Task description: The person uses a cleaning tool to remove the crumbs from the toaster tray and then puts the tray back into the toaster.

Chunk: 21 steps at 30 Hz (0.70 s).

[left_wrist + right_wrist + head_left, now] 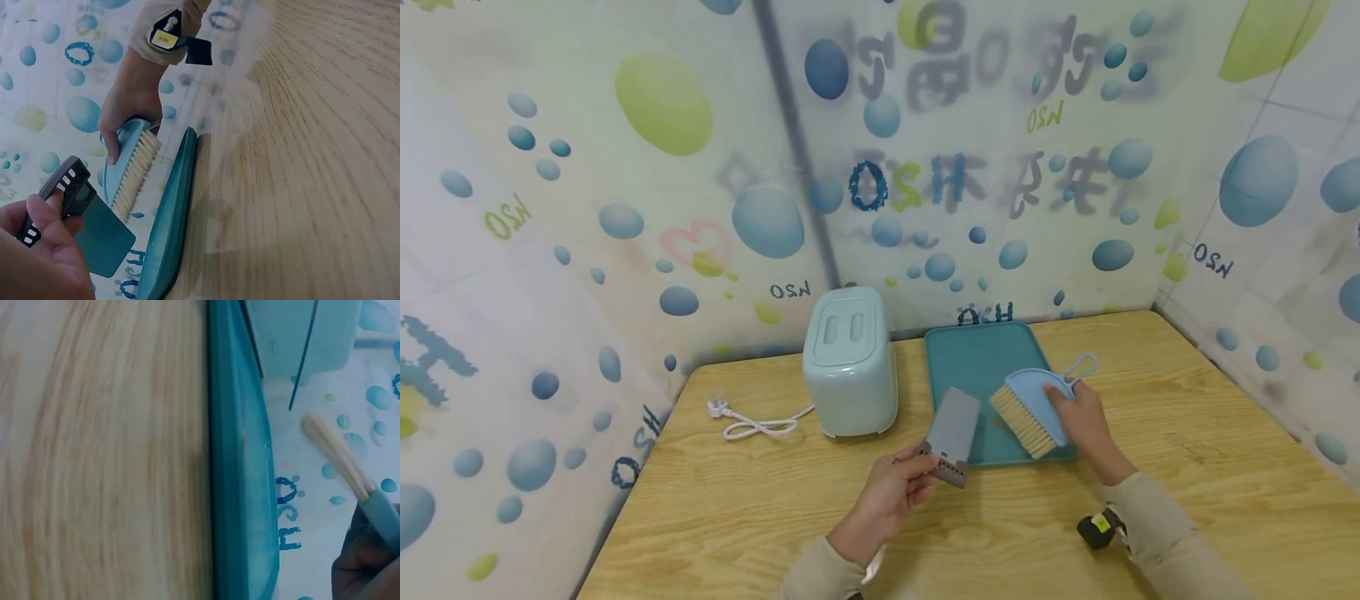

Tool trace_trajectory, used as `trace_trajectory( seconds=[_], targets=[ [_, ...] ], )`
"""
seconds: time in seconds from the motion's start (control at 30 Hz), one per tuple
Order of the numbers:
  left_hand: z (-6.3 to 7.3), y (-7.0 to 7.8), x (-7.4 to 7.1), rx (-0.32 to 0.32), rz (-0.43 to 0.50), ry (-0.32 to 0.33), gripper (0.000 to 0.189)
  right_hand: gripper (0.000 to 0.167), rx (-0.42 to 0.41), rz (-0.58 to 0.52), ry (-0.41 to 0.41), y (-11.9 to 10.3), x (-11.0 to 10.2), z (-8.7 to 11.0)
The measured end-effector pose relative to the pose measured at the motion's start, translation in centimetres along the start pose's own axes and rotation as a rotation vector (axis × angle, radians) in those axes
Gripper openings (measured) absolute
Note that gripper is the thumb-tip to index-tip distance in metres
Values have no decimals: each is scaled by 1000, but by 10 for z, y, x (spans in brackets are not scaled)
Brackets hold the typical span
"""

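Observation:
My left hand (889,493) pinches the slotted end of a flat grey crumb tray (957,419), thumb on top. In the left wrist view the crumb tray's (105,236) broad face is tilted over the teal tray. A light blue hand brush (1037,400) with cream bristles is in the grip of my right hand (1084,423). Its bristles point toward the crumb tray, with a gap between them. Both things are held above the teal tray (977,350). In the right wrist view, the brush (340,456) stands apart from the crumb tray's thin edge (304,356).
A pale mint toaster (850,383) with a lidded top stands left of the teal tray. Its white cord and plug (760,427) lie on the wooden table (760,517). Patterned curtains (715,200) surround the table's back and sides.

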State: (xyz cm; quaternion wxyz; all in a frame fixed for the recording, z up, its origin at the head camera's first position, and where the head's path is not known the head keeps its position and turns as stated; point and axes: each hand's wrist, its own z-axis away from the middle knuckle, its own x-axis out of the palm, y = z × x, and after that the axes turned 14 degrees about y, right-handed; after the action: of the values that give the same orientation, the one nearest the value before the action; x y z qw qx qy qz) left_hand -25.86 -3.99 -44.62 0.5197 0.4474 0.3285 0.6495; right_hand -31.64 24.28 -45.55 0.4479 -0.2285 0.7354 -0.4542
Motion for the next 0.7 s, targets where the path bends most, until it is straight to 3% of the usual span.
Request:
trace_trajectory(
  seconds=[0.3,0.7],
  targets=[
    [2,5,2,-19,-2,2,50,36,165,-149,-192,-20,1,16],
    [3,3,2,-5,19,-20,49,53,278,-377,-443,-38,11,40]
  ],
)
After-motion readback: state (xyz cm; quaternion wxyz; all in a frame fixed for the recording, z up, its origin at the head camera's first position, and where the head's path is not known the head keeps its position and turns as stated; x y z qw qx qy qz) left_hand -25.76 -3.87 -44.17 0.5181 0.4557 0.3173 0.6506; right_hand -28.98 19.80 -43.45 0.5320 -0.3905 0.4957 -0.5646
